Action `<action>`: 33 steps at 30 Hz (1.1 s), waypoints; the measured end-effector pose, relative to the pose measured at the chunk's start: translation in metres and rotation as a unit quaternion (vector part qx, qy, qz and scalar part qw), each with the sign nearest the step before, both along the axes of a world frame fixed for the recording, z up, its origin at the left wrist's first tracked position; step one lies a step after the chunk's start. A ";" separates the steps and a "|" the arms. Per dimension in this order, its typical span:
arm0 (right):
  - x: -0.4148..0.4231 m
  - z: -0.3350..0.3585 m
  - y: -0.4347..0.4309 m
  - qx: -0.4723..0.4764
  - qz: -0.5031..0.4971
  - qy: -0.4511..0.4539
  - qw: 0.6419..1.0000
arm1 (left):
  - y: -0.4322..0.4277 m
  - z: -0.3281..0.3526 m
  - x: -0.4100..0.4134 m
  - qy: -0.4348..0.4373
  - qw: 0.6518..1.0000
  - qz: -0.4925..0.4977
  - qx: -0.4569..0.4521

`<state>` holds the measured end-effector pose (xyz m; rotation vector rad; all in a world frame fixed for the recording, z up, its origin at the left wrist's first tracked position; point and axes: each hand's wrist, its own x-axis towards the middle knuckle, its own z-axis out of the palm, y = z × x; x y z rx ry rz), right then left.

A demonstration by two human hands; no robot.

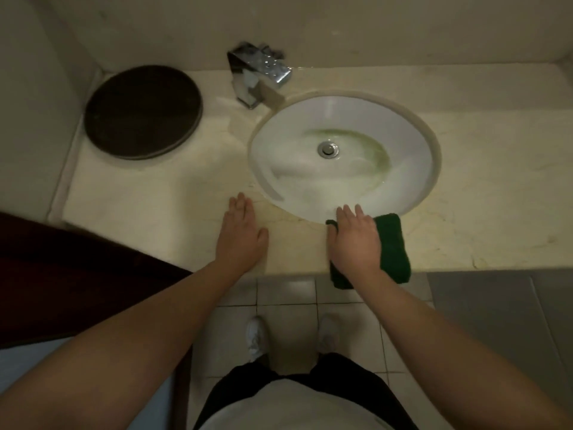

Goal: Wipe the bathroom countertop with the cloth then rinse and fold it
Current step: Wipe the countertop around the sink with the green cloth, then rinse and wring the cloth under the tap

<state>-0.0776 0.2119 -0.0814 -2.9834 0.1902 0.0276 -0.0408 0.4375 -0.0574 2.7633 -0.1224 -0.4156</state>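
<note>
Here the right hand (356, 240) presses flat, fingers (344, 214) straight, on the green cloth (395, 243) lying lengthwise across the front edge of the counter (496, 187); the left hand (242, 237) rests flat, leftward.

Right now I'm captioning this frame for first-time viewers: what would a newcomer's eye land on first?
The white sink, set in the middle of the counter, with a greenish smear round its drain. Next, the dark green cloth under the flat right hand at the counter's front edge, with the left hand flat on the counter beside it. A dark round tray fills the back left corner.
</note>
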 end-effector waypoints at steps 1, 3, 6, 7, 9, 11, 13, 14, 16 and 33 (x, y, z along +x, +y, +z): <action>0.003 0.000 0.003 0.015 0.001 -0.018 1.000 | 0.000 0.004 0.000 0.006 1.000 0.008 -0.020; 0.008 0.006 0.015 0.057 -0.021 -0.052 0.997 | 0.001 0.010 -0.001 0.013 0.997 0.029 -0.065; 0.022 0.033 0.043 0.242 -0.096 -0.017 0.965 | 0.005 0.020 0.001 0.039 0.990 0.055 -0.128; 0.030 0.044 0.053 0.329 -0.124 0.007 0.936 | 0.007 0.024 0.003 0.048 0.985 0.061 -0.155; 0.041 0.068 0.075 0.503 -0.185 0.031 0.844 | 0.007 0.033 0.006 0.063 0.967 0.089 -0.232; 0.045 0.091 0.095 0.663 -0.238 0.040 0.709 | 0.008 0.047 0.013 0.107 0.922 0.136 -0.347; 0.045 0.110 0.107 0.778 -0.251 0.035 0.575 | 0.011 0.063 0.019 0.172 0.859 0.154 -0.457; 0.045 0.118 0.110 0.813 -0.245 0.035 0.527 | 0.015 0.069 0.022 0.190 0.840 0.142 -0.487; 0.045 0.132 0.114 0.848 -0.231 0.035 0.475 | 0.023 0.080 0.028 0.194 0.820 0.126 -0.524; 0.090 0.161 0.043 0.710 -0.141 -0.080 0.686 | -0.006 0.142 0.096 0.179 0.859 0.074 -0.474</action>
